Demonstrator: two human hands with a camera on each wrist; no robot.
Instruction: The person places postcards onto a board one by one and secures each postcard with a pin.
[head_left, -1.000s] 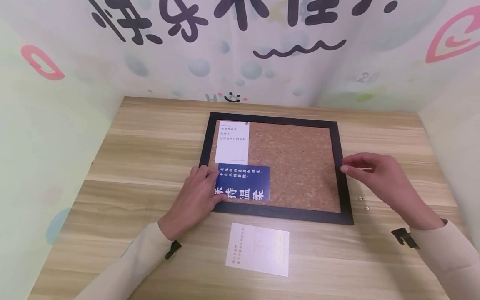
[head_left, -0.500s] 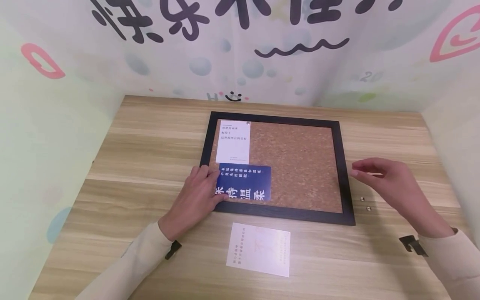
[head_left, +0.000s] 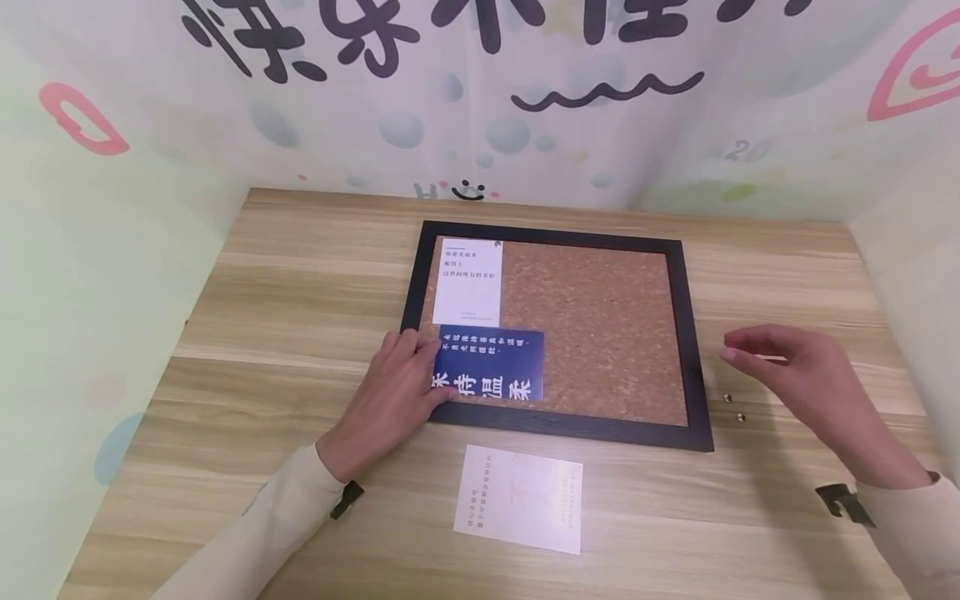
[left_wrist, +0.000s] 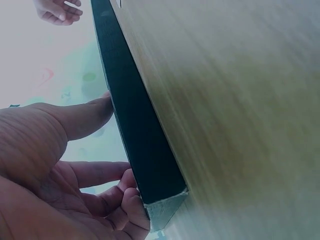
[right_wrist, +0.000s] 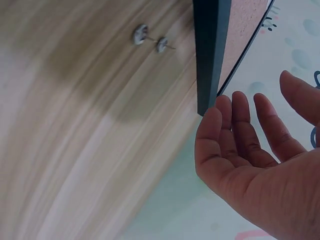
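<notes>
My left hand [head_left: 382,396] rests on the lower left of a black-framed corkboard [head_left: 600,333], thumb and fingertips at the edges of a blue card [head_left: 498,362] with white characters. Above that card lies a white printed card [head_left: 468,287], a small pin [head_left: 498,243] at its top right corner. To the right of the frame, my right hand [head_left: 817,383] hovers with loosely bent fingers and nothing between them. Two metal thumbtacks [head_left: 734,407] lie on the table beneath it. In the right wrist view those thumbtacks [right_wrist: 141,34] lie with points sideways, apart from the fingers.
A pale printed card [head_left: 517,500] lies on the wooden table [head_left: 300,292] in front of the corkboard. Behind the table hangs a white cloth [head_left: 337,142] with large black characters. Pale walls [head_left: 97,275] stand at both sides.
My right hand has moved right, away from the corkboard's right edge. The left hand stays on the blue card, and the cards keep their places.
</notes>
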